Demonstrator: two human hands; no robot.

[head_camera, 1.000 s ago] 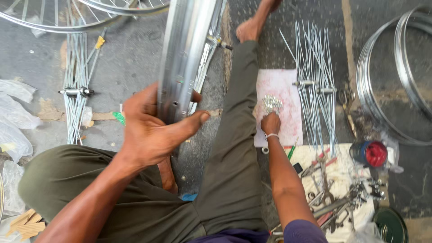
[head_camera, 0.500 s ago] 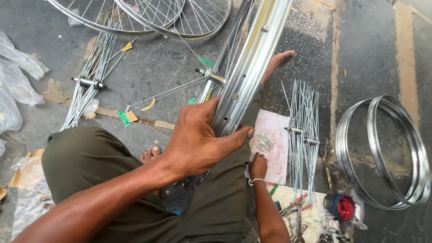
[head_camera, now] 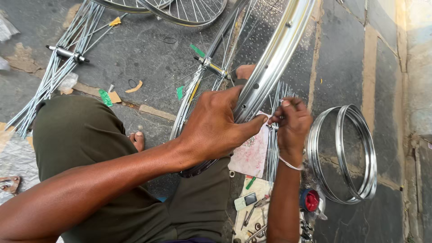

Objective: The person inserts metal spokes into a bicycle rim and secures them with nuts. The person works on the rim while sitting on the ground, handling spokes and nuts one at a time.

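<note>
Floor (head_camera: 351, 54) of dark stone slabs fills the view, with the widest bare stretch at upper right between the rim and the far wall edge; the left and lower parts are crowded. Legs in olive trousers (head_camera: 81, 135) take up the lower left, one bare foot (head_camera: 137, 140) beside the knee and another foot (head_camera: 245, 71) showing past the rim.

Wheel rim (head_camera: 274, 58), shiny steel, is the main item: long axis runs diagonally from lower left near the lap to the upper right edge of the frame, where it passes out of view. It stands on edge, tilted, spoke holes facing the camera. Hub (head_camera: 211, 66) with loose spokes lies just left of it.

Left hand (head_camera: 216, 128) wraps the rim at mid-length, fingers curled over the outer edge, thumb pressed along the near side. Right hand (head_camera: 292, 123) is just right of the rim, fingertips pinched together on something small and thin; what exactly, cannot tell. A thin band circles that wrist.

Stacked bare rims (head_camera: 344, 155) lie flat at right, well apart from the held rim. Spoke bundle (head_camera: 273, 148) lies under the right hand beside a pink sheet (head_camera: 249, 155). Second spoked hub (head_camera: 67, 54) sits upper left. Red-capped container (head_camera: 309, 200) and small tools (head_camera: 252, 216) crowd the bottom edge.
</note>
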